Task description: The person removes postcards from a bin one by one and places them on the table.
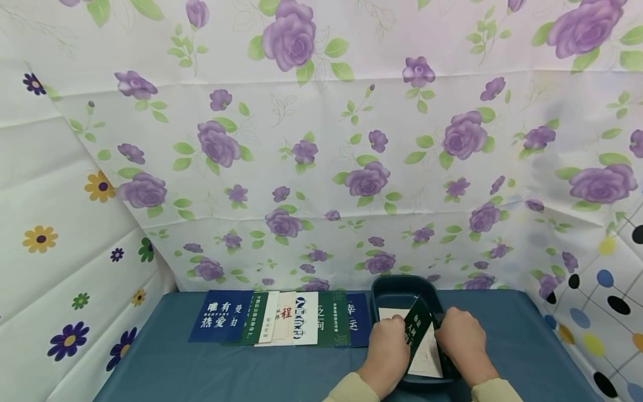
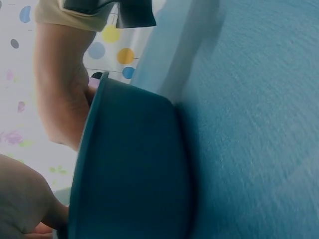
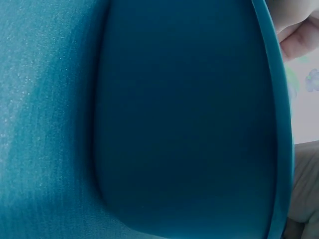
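Observation:
A dark green card (image 1: 418,325) with white lettering stands tilted over the dark teal basin (image 1: 402,282). My left hand (image 1: 387,349) pinches it at its left edge. At the basin's right side, my right hand (image 1: 463,340) has its fingers curled on a dark, thin thing; I cannot tell if that is another card or part of the rim. Cream-coloured cards (image 1: 427,360) lie in the basin under the green one. In the left wrist view the basin wall (image 2: 134,164) hides most of the left hand (image 2: 22,199). The right wrist view is mostly filled by the basin wall (image 3: 189,119).
Left of the basin, a row of overlapping cards lies along the back of the table (image 1: 241,374): a blue card (image 1: 216,318) at the far left, then green, white and blue ones. Flowered cloth (image 1: 321,167) hangs behind. A dotted cloth (image 1: 623,268) bounds the right side.

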The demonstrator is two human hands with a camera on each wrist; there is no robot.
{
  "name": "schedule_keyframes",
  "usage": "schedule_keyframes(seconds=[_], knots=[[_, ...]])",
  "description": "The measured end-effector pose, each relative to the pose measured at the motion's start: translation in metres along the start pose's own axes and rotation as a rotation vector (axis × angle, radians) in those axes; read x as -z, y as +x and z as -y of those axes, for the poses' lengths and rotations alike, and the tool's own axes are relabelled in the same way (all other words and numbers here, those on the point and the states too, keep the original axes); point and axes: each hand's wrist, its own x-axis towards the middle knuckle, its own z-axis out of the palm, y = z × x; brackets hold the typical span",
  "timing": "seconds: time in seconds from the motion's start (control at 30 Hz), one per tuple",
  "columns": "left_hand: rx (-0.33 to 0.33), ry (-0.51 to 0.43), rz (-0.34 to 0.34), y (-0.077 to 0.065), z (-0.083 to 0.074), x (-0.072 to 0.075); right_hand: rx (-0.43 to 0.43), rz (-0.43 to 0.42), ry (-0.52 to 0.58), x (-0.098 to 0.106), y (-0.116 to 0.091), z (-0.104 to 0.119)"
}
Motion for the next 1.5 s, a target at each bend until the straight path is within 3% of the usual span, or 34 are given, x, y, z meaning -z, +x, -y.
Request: schedule_keyframes(seconds=[0.3, 0.57, 0.87, 1.13, 1.27, 1.5], knots=[[0.013, -0.222, -0.013, -0.003, 0.009, 0.021, -0.015, -0.008, -0.021, -0.001, 0.002, -0.002], [0.045, -0.369, -0.134, 0.002, 0.019, 0.05, -0.058, 0.004, -0.054, -0.003, 0.002, 0.001], [0.007, -0.413, -0.313, 0.005, 0.033, 0.079, -0.072, -0.026, -0.075, -0.003, 0.004, 0.002], [0.02, -0.45, -0.38, 0.005, 0.052, 0.097, -0.069, -0.022, -0.073, -0.002, 0.004, 0.005], [0.046, -0.427, -0.405, 0.003, 0.069, 0.103, -0.056, -0.027, -0.068, -0.002, 0.004, 0.006], [0.108, -0.307, -0.454, -0.001, 0.101, 0.112, -0.053, -0.025, -0.069, -0.001, 0.003, 0.006]])
